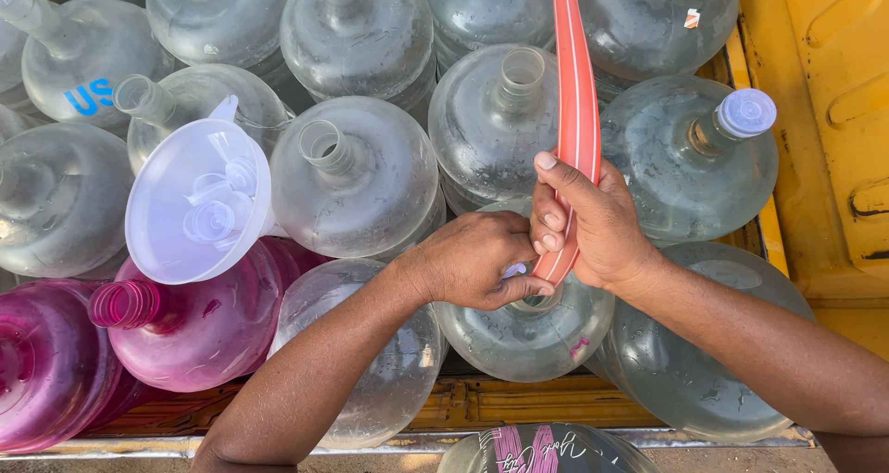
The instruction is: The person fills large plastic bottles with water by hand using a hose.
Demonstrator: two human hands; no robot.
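My right hand (597,223) grips a flat orange hose (576,84) with white stripes that runs up out of the top of the frame. Its lower end goes into the mouth of a clear large water jug (528,334). My left hand (477,260) is closed around that jug's neck, next to the hose end, and a bit of pale cap shows under its fingers.
Several clear jugs (356,172) stand packed together, one with a pale blue cap (746,112). Two pink jugs (194,320) lie at the lower left. A white funnel (199,205) holding loose caps rests between jugs. A yellow metal wall (829,112) rises at the right.
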